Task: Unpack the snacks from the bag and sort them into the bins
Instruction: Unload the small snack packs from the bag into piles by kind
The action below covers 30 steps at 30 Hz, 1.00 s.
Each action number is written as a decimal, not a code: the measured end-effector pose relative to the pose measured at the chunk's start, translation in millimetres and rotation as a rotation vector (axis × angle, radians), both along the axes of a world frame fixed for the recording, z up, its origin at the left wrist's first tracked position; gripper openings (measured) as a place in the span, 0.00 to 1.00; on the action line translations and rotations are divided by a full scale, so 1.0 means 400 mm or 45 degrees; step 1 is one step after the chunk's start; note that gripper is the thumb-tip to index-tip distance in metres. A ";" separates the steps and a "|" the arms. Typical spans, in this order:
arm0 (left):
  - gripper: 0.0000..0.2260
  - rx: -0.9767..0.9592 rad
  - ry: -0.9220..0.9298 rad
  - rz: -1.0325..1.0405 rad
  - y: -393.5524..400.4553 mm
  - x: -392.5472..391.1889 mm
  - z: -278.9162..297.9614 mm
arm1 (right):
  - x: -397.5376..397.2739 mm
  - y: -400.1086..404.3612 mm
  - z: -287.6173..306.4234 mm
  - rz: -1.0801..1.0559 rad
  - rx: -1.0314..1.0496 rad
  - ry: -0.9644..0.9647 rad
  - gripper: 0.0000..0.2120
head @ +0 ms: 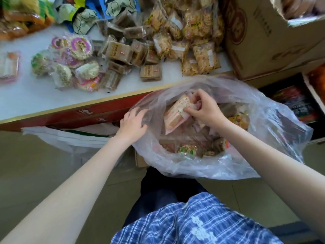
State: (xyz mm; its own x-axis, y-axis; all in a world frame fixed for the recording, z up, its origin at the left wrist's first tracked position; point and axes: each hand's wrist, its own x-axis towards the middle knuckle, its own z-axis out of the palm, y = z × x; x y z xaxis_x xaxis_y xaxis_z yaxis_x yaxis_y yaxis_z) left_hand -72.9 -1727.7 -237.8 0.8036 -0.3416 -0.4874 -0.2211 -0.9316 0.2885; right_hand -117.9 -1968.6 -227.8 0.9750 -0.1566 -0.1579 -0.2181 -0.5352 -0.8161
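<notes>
- The bag (219, 155) sits open below the table (35, 95) edge, slumped wide so its contents show.
- The left hand (132, 123) has its fingers curled over the bag's near rim, pinching the plastic, apparently to keep the mouth open and steady.
- The right hand (204, 110) is inside the bag, fingers closed around a pink packet (175, 114), tilted up out of the heap, likely about to come out.
- More snacks lie lower in the bag, so unpacking looks unfinished.
- On the table, round cakes (73, 66), brown squares (126, 55) and cracker packs (193, 50) lie in separate groups, seemingly sorted by kind.
- A carton (263, 41) stands at the table's right end.
</notes>
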 end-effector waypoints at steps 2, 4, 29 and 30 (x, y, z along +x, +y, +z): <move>0.24 -0.063 -0.026 0.076 0.022 -0.005 0.006 | 0.023 0.005 0.031 0.004 0.048 -0.038 0.16; 0.23 -0.118 -0.058 0.151 0.049 -0.010 0.014 | 0.048 0.023 0.070 0.002 0.184 -0.093 0.19; 0.22 -0.388 -0.072 1.012 0.726 0.036 0.044 | 0.694 1.118 0.161 -0.016 0.796 0.464 0.10; 0.22 -0.391 -0.061 1.010 0.725 0.039 0.040 | 0.684 1.113 0.153 0.012 0.767 0.545 0.09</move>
